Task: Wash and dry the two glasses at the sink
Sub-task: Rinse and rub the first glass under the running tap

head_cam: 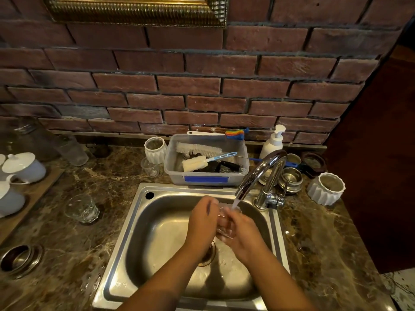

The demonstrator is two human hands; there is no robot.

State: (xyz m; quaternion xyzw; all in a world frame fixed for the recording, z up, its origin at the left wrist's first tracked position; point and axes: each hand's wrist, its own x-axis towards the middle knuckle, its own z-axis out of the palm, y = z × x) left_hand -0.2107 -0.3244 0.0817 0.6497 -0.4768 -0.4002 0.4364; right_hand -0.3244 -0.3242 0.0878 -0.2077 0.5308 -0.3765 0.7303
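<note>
A clear glass [225, 223] was held over the sink [143, 223] under the running tap [260, 173], gripped by the right hand [243, 235], with the left hand [202, 223] curled around its other side. Wet, thin-walled and breakable, it was judged slippery and best clasped around the body. The second glass [82, 209] was seen on the table [67, 254] to the left. A tub of brushes [206, 161] was set behind the sink; the tap was judged the likeliest thing to be knocked.
</note>
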